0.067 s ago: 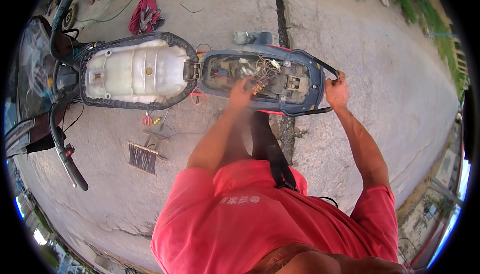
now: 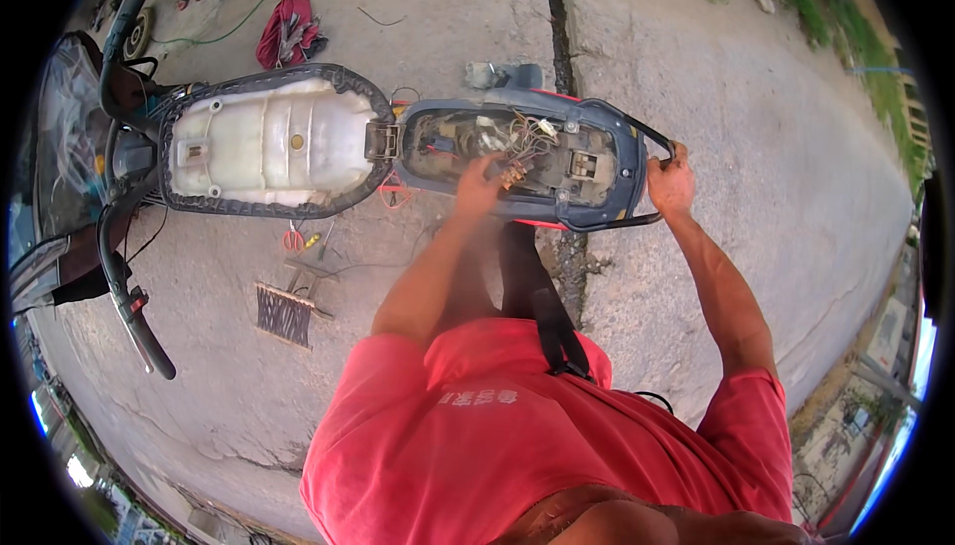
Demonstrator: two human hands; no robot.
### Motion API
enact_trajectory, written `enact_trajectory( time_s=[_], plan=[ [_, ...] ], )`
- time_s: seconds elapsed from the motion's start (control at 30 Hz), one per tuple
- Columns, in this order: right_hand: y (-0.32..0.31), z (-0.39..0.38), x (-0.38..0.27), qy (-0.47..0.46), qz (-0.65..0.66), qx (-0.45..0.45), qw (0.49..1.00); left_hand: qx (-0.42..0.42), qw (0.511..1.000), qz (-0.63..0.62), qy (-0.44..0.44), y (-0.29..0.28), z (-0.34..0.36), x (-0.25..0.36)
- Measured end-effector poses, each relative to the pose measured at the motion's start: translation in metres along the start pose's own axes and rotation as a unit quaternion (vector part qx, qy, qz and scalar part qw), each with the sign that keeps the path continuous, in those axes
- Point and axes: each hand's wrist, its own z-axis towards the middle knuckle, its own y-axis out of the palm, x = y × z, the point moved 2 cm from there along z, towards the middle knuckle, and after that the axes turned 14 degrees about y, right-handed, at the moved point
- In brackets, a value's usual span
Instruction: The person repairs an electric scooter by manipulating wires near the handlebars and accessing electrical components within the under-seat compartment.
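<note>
An open seat with a pale plastic underside lies flipped forward on its hinge, beside the scooter's under-seat compartment. My left hand reaches into that compartment with fingers bent at a cluster of wires and connectors; some copper-coloured piece is at the fingertips, too small to name. My right hand is wrapped round the black rear grab rail at the right end of the scooter.
Handlebars and a windshield are at the left. Scissors, small tools and a slatted metal object lie on the cracked concrete. A red cloth bundle and green hose lie beyond the scooter. Grass borders the upper right.
</note>
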Motion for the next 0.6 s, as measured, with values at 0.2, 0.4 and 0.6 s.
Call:
enact_trajectory(
  time_s=[0.2, 0.4, 0.6],
  plan=[
    [0.002, 0.001, 0.000, -0.002, 0.002, -0.006, 1.000, 0.015, 0.999, -0.046, -0.020, -0.010, 0.002, -0.002],
    [0.000, 0.000, 0.001, 0.009, -0.003, -0.012, 1.000, 0.094, 0.967, -0.190, -0.142, -0.044, 0.007, -0.011],
    [0.001, 0.001, -0.001, -0.001, 0.008, -0.011, 1.000, 0.162, 0.967, -0.154, -0.119, -0.123, 0.026, -0.049]
  ],
)
